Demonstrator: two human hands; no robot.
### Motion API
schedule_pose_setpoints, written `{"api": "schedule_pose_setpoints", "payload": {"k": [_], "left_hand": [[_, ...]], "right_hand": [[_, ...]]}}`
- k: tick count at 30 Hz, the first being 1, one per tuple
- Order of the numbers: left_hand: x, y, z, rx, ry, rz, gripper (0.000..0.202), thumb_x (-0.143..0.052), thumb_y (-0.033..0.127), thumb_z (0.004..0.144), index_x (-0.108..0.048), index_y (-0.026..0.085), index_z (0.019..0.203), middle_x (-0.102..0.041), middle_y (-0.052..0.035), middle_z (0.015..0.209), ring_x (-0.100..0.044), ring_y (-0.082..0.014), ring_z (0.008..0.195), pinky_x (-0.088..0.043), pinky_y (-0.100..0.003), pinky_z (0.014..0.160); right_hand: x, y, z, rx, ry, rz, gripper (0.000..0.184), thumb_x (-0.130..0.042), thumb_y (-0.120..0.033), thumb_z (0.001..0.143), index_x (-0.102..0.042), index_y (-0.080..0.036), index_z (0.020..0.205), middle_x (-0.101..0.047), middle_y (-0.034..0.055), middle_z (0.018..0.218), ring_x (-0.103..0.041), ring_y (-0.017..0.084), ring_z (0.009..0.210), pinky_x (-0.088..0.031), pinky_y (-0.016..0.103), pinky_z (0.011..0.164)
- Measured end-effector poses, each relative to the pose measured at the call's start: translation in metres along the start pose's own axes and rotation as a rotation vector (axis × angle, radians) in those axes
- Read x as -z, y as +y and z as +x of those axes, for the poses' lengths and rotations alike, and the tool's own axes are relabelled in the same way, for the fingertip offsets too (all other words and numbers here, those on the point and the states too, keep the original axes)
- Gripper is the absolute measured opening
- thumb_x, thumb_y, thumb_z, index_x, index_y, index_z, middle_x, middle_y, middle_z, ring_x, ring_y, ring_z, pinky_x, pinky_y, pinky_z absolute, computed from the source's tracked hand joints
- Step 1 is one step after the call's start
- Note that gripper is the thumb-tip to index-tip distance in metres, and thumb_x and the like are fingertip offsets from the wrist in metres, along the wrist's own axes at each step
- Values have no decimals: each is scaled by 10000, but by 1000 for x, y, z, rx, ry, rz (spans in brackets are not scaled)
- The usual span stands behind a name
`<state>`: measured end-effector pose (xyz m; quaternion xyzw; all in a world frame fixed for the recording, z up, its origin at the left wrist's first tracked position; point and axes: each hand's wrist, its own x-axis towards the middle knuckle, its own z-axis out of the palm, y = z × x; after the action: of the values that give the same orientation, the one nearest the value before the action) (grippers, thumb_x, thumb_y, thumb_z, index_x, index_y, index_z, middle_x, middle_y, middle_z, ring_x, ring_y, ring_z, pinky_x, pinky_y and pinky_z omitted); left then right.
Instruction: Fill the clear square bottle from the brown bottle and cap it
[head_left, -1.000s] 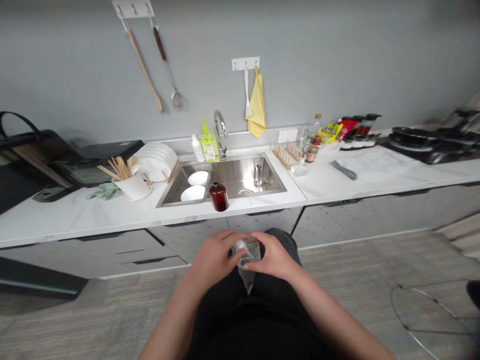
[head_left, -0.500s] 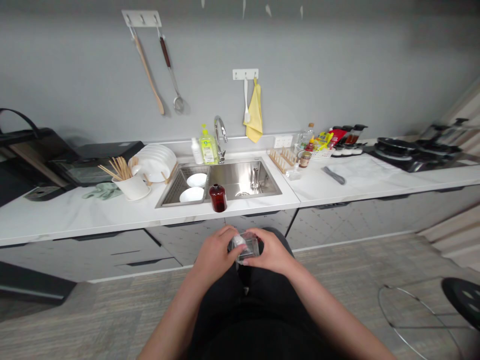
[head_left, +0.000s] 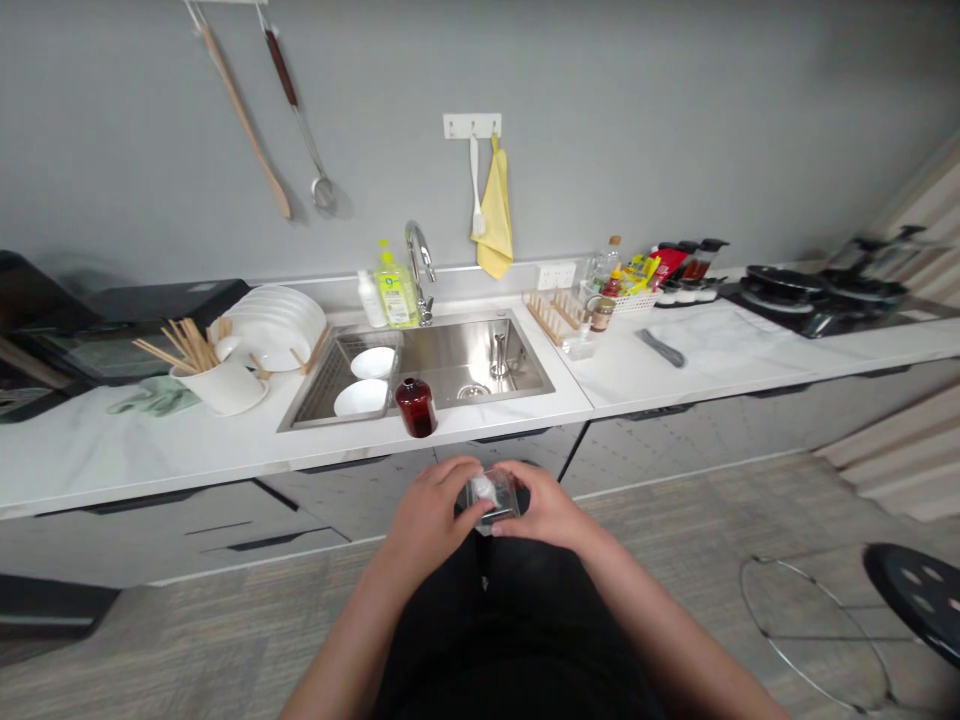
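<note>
Both hands meet in front of my body, below the counter's front edge. My left hand (head_left: 429,512) and my right hand (head_left: 545,508) are each closed around a small clear plastic piece (head_left: 492,495) with something white inside; I cannot make out what it is. A dark red bottle (head_left: 415,407) stands on the counter edge just beyond my hands, in front of the steel sink (head_left: 480,362). Two white bowls (head_left: 361,397) sit on the rack in the sink's left half.
A white cup of chopsticks (head_left: 217,380) and stacked white plates (head_left: 274,322) stand left of the sink. Soap bottle (head_left: 393,290) and tap (head_left: 418,255) are behind it. Condiments (head_left: 645,272) and a stove (head_left: 817,295) lie right. A black stool (head_left: 919,600) is at the lower right.
My head has turned slightly right and down, so the counter shifted left in view. Both hands stay together on the clear piece, a little higher than before.
</note>
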<state>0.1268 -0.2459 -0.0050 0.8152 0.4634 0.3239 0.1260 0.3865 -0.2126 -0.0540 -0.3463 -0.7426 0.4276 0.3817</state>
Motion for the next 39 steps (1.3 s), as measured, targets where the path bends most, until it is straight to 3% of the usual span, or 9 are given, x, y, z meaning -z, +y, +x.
{"api": "schedule_pose_setpoints", "payload": {"k": [3, 8, 11, 15, 19, 23, 27, 33, 39], "left_hand": [[5, -14, 0, -30, 167, -12, 416, -819, 348, 1062, -727, 271, 1460, -806, -122, 1469, -784, -331, 1354, -633, -525, 1160], [36, -49, -6, 18, 334, -23, 195, -735, 313, 1109, -789, 260, 1288, -853, -64, 1132, -838, -252, 1067, -665, -405, 1002], [49, -73, -13, 101, 400, 17, 166, -740, 364, 1103, -817, 244, 1187, -862, -58, 1091, -833, -246, 985, -659, -393, 964], [57, -112, -23, 280, 476, 72, 269, -740, 499, 1088, -833, 250, 1134, -872, -61, 1098, -820, -271, 965, -653, -402, 892], [68, -161, -19, 547, 538, 60, 395, -697, 619, 1055, -823, 275, 1200, -868, -74, 1168, -825, -331, 1051, -634, -408, 771], [66, -201, -2, 552, 486, -134, 596, -763, 612, 968, -696, 262, 1445, -811, -132, 1405, -814, -371, 1257, -684, -520, 989], [37, -214, 17, 460, 405, -244, 889, -871, 572, 898, -505, 280, 1654, -690, -204, 1629, -707, -417, 1507, -636, -620, 1168], [-14, -208, 49, 458, 379, -347, 1330, -1037, 549, 748, -277, 300, 1811, -547, -267, 1762, -605, -458, 1624, -566, -699, 1269], [-29, -182, 79, 628, 453, -322, 1134, -1042, 524, 737, -493, 272, 1696, -716, -217, 1595, -787, -427, 1389, -628, -669, 1213]], "right_hand": [[22, 20, 4, -43, 132, -29, 731, -1045, -476, 787, -739, -290, 1424, -831, 98, 1356, -806, 346, 1209, -640, 505, 1074], [89, 61, 23, -55, 456, -252, 689, -978, -482, 779, -706, -289, 1382, -807, 108, 1306, -786, 364, 1163, -626, 562, 1074], [140, 87, 41, -96, 676, -381, 709, -958, -594, 743, -702, -264, 1316, -784, 134, 1315, -764, 384, 1165, -620, 577, 1065], [201, 118, 71, -309, 881, -479, 761, -935, -691, 664, -668, -242, 1218, -778, 148, 1268, -737, 379, 1105, -614, 568, 1033], [236, 140, 99, -436, 1023, -548, 712, -926, -628, 654, -628, -232, 1165, -762, 173, 1242, -712, 390, 1163, -582, 551, 1073], [245, 157, 120, -510, 1094, -551, 709, -932, -601, 651, -621, -235, 1172, -767, 182, 1240, -694, 390, 1157, -569, 556, 1085], [244, 169, 129, -533, 1067, -597, 779, -916, -628, 715, -640, -200, 1305, -770, 214, 1320, -705, 395, 1204, -566, 530, 1085], [241, 172, 135, -567, 1024, -632, 941, -921, -666, 771, -595, -194, 1517, -770, 241, 1448, -724, 414, 1279, -575, 522, 1094], [221, 151, 119, -349, 1148, -716, 1058, -880, -680, 835, -516, -87, 1632, -622, 338, 1631, -583, 487, 1547, -480, 641, 1289]]}}
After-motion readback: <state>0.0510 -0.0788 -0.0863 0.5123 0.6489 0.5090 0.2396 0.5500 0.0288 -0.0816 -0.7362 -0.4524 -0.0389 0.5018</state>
